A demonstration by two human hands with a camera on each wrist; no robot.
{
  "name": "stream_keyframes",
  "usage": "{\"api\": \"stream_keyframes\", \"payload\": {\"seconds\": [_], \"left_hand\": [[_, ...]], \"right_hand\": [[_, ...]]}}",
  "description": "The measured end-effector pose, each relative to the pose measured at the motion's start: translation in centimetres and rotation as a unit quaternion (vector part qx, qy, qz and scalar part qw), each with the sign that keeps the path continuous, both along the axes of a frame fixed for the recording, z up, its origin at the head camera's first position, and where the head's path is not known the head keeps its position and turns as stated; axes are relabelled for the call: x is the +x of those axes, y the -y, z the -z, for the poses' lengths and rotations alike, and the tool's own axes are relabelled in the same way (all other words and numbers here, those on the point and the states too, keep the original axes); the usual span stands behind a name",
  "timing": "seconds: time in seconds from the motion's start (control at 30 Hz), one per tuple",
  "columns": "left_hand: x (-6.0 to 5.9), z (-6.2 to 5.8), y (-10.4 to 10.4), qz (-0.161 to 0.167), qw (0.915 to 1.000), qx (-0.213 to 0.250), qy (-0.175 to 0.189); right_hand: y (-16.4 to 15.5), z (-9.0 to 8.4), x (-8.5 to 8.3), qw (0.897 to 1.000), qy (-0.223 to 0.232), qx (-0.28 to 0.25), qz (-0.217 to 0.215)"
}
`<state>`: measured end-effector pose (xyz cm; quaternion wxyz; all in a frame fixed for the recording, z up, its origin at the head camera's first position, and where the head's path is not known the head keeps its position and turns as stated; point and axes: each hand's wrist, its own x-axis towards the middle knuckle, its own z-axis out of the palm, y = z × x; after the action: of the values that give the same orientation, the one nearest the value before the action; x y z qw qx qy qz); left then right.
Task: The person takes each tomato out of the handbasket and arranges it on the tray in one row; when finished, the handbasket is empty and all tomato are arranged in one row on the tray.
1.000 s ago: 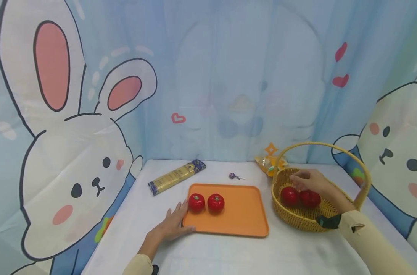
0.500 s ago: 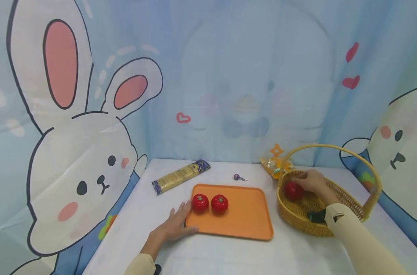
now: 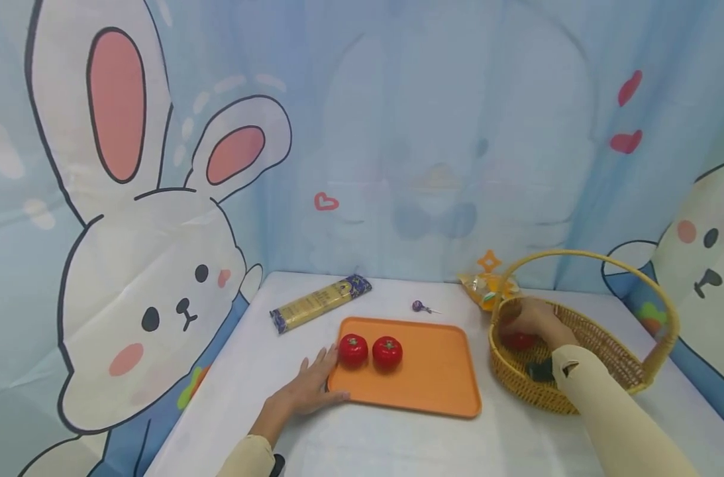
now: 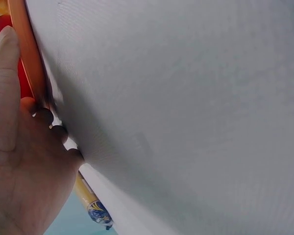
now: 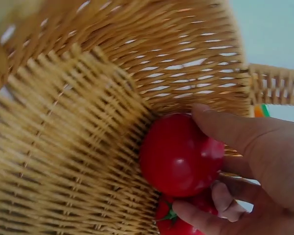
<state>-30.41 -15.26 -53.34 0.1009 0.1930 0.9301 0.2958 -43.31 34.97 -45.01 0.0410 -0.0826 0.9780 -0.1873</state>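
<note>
My left hand [image 3: 307, 391] rests flat at the left edge of the orange tray [image 3: 436, 371], fingers spread. In the left wrist view its thumb [image 4: 6, 51] lies against the tray's side. Two red tomatoes, one on the left [image 3: 353, 350] and one beside it [image 3: 387, 353], sit on the tray's left half. My right hand [image 3: 534, 319] reaches down into the wicker basket [image 3: 537, 395]. In the right wrist view its thumb and fingers curl round a red tomato [image 5: 176, 156]. A second tomato [image 5: 167, 226] with a green stem lies against it, partly covered by the fingers.
The basket's tall handle [image 3: 576, 252] arches over the right forearm. A yellow and blue packet [image 3: 320, 303] lies behind the tray. A small lollipop [image 3: 418, 306] lies at the back, and a crinkled yellow bag [image 3: 483, 288] stands behind the basket. A printed curtain [image 3: 373, 132] hangs behind the table.
My right hand has lowered and moved left within the basket, now covering most of the tomatoes there. The left hand stays at the tray. The head view has shifted slightly.
</note>
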Motion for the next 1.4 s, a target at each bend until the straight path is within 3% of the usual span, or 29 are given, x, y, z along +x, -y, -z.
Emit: {"api": "stream_keyframes", "payload": {"seconds": [0.23, 0.6, 0.8, 1.0, 1.4], "left_hand": [[-0.2, 0.0, -0.1, -0.001, 1.0, -0.007, 0.001], [-0.2, 0.2, -0.4, 0.001, 1.0, -0.007, 0.0], [-0.1, 0.0, -0.2, -0.002, 0.9999, -0.013, -0.004], [0.0, 0.1, 0.0, 0.002, 0.9999, -0.009, -0.011], [0.2, -0.1, 0.0, 0.003, 0.9999, -0.008, -0.007]], "right_hand": [[0.3, -0.5, 0.9, 0.998, 0.012, 0.048, -0.027], [-0.4, 0.0, 2.4, 0.999, 0.005, 0.01, -0.042], [-0.6, -0.4, 3.2, 0.998, 0.055, -0.031, 0.005], [-0.2, -1.0, 3.7, 0.995, 0.063, -0.073, 0.005], [1.7, -1.4, 6.1, 0.967, 0.059, -0.248, -0.01]]}}
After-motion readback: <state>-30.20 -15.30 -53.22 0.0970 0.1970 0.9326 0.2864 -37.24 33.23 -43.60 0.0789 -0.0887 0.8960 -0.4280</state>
